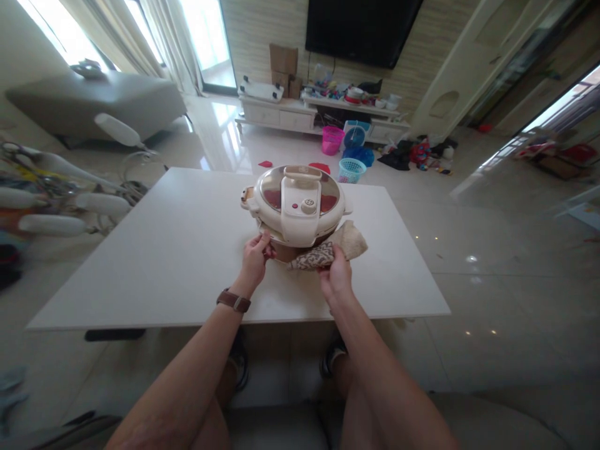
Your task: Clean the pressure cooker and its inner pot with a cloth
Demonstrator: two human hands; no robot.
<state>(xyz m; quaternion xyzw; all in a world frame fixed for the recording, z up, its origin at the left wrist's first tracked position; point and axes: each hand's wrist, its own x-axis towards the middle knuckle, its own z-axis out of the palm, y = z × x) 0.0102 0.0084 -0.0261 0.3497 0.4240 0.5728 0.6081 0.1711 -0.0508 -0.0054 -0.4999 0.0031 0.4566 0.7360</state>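
A cream electric pressure cooker (302, 215) stands on the white table, its lid down with a shiny domed top, a red button and a round valve knob. At its front left, my left hand (255, 256) is closed, thumb and fingers pinched at the rim of the cooker. The fingertips are partly hidden there. My right hand (336, 272) grips a beige cloth (351, 240) with a brown pattern on one part. That cloth lies bunched against the cooker's front right side, covering part of its lower body.
The white table (154, 262) ends close before my knees. Beyond it on the floor are a turquoise basket (351, 170), a pink bin (332, 140) and dark bags (396, 156). A low cabinet (295, 119) runs along the far wall. White padded equipment (103, 203) stands at the left.
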